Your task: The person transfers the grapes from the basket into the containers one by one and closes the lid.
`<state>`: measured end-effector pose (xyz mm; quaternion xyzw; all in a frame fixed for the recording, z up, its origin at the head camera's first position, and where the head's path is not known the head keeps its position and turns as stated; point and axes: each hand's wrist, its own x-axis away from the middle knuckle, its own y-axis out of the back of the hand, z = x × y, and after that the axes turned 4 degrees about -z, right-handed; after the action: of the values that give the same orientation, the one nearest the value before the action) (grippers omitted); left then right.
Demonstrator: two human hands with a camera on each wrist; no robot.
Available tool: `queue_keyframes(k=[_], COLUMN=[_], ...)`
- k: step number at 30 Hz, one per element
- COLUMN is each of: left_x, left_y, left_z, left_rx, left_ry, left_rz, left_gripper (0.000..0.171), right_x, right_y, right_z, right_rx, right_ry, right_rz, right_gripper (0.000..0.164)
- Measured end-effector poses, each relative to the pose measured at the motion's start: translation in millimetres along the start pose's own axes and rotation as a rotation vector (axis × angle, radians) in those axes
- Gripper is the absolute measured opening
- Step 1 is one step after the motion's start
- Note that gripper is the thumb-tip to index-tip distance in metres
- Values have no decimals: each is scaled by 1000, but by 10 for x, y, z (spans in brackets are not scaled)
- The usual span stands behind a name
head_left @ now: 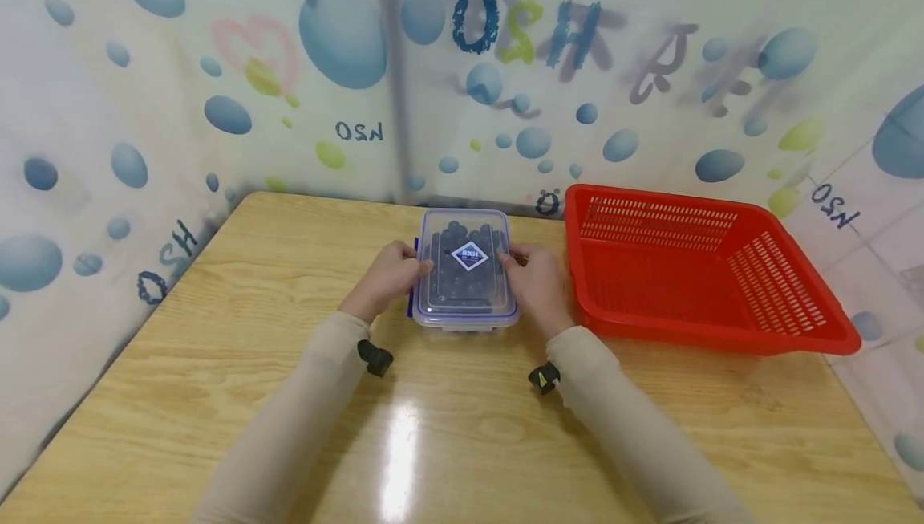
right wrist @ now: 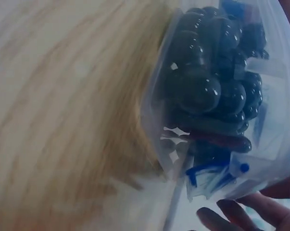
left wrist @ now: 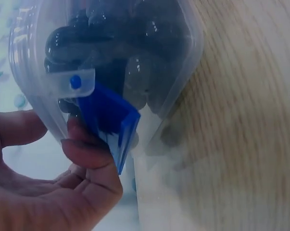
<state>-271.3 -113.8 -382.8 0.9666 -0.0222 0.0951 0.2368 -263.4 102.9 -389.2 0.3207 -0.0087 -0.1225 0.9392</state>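
Note:
A clear plastic food container (head_left: 462, 309) stands on the table, its lid edged in blue and bearing a diamond-shaped label (head_left: 470, 255). Dark glossy round things (right wrist: 200, 91) fill much of the inside. At its left side, my left hand (head_left: 388, 277) grips the edge, thumb over the lid. The left wrist view has curled fingers against a blue clip (left wrist: 108, 115) that hangs tilted out from the wall. My right hand (head_left: 537, 283) holds the opposite edge, thumb on the lid. Below it, in the right wrist view, another blue clip (right wrist: 212, 175) stands away from the wall near the fingers.
A red plastic basket (head_left: 650, 330) with slotted walls stands right of the container, close to my right hand. The wooden table (head_left: 253, 331) meets a patterned wall covering (head_left: 462, 163) at the back. Dark wrist straps (head_left: 375, 357) show at both sleeves.

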Motion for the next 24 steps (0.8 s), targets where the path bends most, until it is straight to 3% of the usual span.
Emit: queue_keyframes(k=[6,12,16,20,24], left_x=[-4,0,-9,-25,-23], left_y=[6,8,12,30,62], left_z=[-17,9,9,-9,-9], left_rx=[-7,0,-11,-29,-31], left_ry=[0,56,83,87,73], left_rz=[20,30,45,72,70], left_gripper=[34,35,37,40,36], right_x=[2,-36,-48,-44,-22], right_y=[10,61,94,92,38], right_z=[-49,-144,-168,-158,-122], right_rx=[-158,-291,-325,-290,-254], right_ry=[-64,-241,-310,-280,-178], right_rz=[67,207,259,219,153], right_gripper=[36,65,72,69,57])
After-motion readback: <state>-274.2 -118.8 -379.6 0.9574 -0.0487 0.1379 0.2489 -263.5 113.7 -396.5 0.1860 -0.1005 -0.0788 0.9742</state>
